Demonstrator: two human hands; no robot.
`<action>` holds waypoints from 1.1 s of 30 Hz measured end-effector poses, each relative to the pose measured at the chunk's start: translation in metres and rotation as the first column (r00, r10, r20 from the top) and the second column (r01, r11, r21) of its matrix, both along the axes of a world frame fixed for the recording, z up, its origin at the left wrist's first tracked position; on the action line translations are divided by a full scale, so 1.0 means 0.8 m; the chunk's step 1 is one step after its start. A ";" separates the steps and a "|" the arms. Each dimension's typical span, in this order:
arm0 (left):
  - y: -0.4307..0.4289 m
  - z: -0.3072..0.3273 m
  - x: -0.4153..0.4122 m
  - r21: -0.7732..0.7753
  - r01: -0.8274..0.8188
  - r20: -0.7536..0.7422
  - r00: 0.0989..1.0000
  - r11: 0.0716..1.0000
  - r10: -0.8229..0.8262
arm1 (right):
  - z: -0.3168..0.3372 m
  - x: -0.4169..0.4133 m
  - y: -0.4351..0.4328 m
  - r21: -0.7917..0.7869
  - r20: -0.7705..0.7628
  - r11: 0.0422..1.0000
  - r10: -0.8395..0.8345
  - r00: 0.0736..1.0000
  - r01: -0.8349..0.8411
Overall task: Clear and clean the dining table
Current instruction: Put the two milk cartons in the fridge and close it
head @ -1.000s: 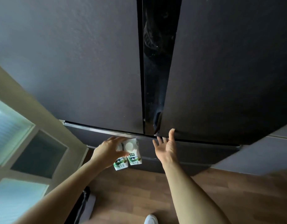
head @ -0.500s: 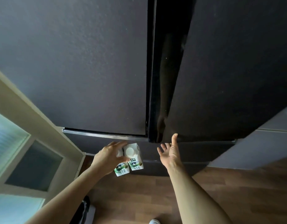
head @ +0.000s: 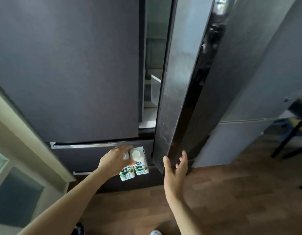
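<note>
Head view: the person stands facing a dark fridge (head: 67, 65), and the dining table is not in sight, so how much of it is cleared or wiped cannot be told. Judging by what is carried, this is the putting-away part of clearing.

The left hand (head: 115, 159) has its grip closed over the tops of two cartons (head: 140, 164), held side by side in front of the lower drawer (head: 89, 156). They are not yet inside. The right hand (head: 176, 168) is spread, its grip loose and holding nothing, just beside the bottom corner of the right door (head: 174, 82); whether it touches the door I cannot tell.

That door stands ajar. Through the gap pale shelves (head: 151, 102) show, with nothing on them that I can make out. Left to do, I judge: widen the door, shelve the cartons, shut it.
</note>
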State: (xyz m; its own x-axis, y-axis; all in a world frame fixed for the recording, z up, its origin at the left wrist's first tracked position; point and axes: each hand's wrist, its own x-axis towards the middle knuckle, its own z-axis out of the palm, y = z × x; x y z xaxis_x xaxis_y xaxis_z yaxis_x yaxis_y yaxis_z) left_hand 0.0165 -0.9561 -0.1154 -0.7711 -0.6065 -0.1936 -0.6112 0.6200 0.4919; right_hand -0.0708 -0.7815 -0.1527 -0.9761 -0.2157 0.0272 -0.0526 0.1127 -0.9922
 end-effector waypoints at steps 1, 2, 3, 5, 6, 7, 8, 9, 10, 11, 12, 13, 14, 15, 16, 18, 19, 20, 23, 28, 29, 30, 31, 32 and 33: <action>0.008 0.003 0.001 -0.006 0.019 0.002 1.000 1.000 -0.019 | 0.008 0.006 0.004 0.043 -0.112 0.999 -0.018 0.994 0.023; 0.017 0.007 0.002 -0.016 0.043 0.001 0.999 0.999 -0.043 | 0.016 0.011 0.010 0.077 -0.204 0.995 -0.044 0.978 0.061; 0.026 0.011 0.001 -0.024 0.068 -0.005 0.998 0.997 -0.068 | 0.025 0.013 0.015 0.094 -0.271 0.991 -0.070 0.960 0.099; 0.046 0.022 0.002 -0.032 0.117 -0.023 0.993 0.993 -0.117 | 0.042 0.016 0.029 0.095 -0.336 0.982 -0.122 0.934 0.163; 0.056 0.028 0.002 -0.033 0.142 -0.033 0.989 0.989 -0.143 | 0.049 0.018 0.037 0.094 -0.348 0.977 -0.147 0.926 0.190; 0.064 0.032 0.001 -0.032 0.162 -0.043 0.986 0.986 -0.163 | 0.054 0.019 0.044 0.093 -0.362 0.971 -0.172 0.916 0.220; 0.074 0.038 0.000 -0.031 0.180 -0.052 0.982 0.983 -0.181 | 0.058 0.020 0.054 0.091 -0.374 0.964 -0.200 0.906 0.250; 0.081 0.041 -0.001 -0.031 0.194 -0.059 0.979 0.980 -0.196 | 0.059 0.021 0.062 0.089 -0.380 0.956 -0.228 0.896 0.281; 0.090 0.044 -0.002 -0.033 0.212 -0.063 0.975 0.977 -0.214 | 0.061 0.021 0.072 0.086 -0.379 0.946 -0.258 0.889 0.312; 0.098 0.047 -0.003 -0.036 0.230 -0.063 0.971 0.972 -0.232 | 0.063 0.023 0.082 0.086 -0.379 0.936 -0.286 0.880 0.341; 0.104 0.047 -0.004 -0.039 0.247 -0.059 0.967 0.968 -0.248 | 0.065 0.023 0.090 0.084 -0.393 0.924 -0.312 0.865 0.372; 0.110 0.048 -0.005 -0.043 0.260 -0.057 0.963 0.965 -0.262 | 0.066 0.024 0.099 0.075 -0.423 0.911 -0.338 0.841 0.405; 0.116 0.049 -0.006 -0.046 0.269 -0.058 0.961 0.962 -0.271 | 0.068 0.023 0.108 0.063 -0.452 0.900 -0.359 0.816 0.431; 0.121 0.050 -0.007 -0.045 0.273 -0.059 0.960 0.961 -0.275 | 0.069 0.021 0.115 0.062 -0.472 0.892 -0.369 0.801 0.447; 0.126 0.053 -0.008 -0.051 0.279 -0.059 0.958 0.959 -0.282 | 0.071 0.018 0.124 0.070 -0.477 0.884 -0.377 0.794 0.462; 0.138 0.059 -0.013 -0.070 0.287 -0.056 0.955 0.955 -0.291 | 0.075 0.009 0.139 0.096 -0.464 0.870 -0.391 0.795 0.484; 0.145 0.065 -0.016 -0.079 0.287 -0.060 0.954 0.955 -0.292 | 0.077 0.003 0.149 0.102 -0.456 0.866 -0.396 0.797 0.489; 0.152 0.069 -0.019 -0.085 0.285 -0.065 0.955 0.955 -0.291 | 0.079 -0.003 0.158 0.108 -0.456 0.863 -0.398 0.796 0.494; 0.178 0.083 -0.033 -0.096 0.288 -0.078 0.952 0.953 -0.296 | 0.081 -0.023 0.192 0.132 -0.439 0.856 -0.401 0.804 0.499; 0.235 0.090 -0.064 -0.094 0.310 -0.091 0.944 0.946 -0.319 | 0.088 -0.052 0.256 0.179 -0.421 0.876 -0.343 0.840 0.448; 0.245 0.091 -0.070 -0.090 0.317 -0.097 0.941 0.944 -0.325 | 0.090 -0.057 0.266 0.180 -0.413 0.880 -0.338 0.846 0.439; 0.260 0.092 -0.077 -0.083 0.325 -0.102 0.937 0.942 -0.333 | 0.092 -0.065 0.280 0.186 -0.401 0.883 -0.332 0.854 0.431; 0.272 0.092 -0.081 -0.078 0.333 -0.102 0.935 0.940 -0.340 | 0.095 -0.071 0.291 0.192 -0.389 0.886 -0.327 0.862 0.422; 0.282 0.094 -0.084 -0.071 0.339 -0.103 0.933 0.938 -0.345 | 0.098 -0.077 0.300 0.191 -0.382 0.890 -0.321 0.867 0.414; 0.293 0.097 -0.087 -0.066 0.342 -0.107 0.932 0.938 -0.347 | 0.103 -0.083 0.310 0.188 -0.378 0.896 -0.313 0.871 0.403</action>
State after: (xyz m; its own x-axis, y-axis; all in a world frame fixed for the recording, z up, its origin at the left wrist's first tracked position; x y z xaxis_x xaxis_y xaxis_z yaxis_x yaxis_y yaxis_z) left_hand -0.0528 -0.7215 -0.0382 -0.9495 -0.3059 -0.0698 -0.2973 0.8057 0.5123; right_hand -0.1368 -0.5337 -0.0700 -0.9297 0.1035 0.3536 -0.2785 0.4310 -0.8583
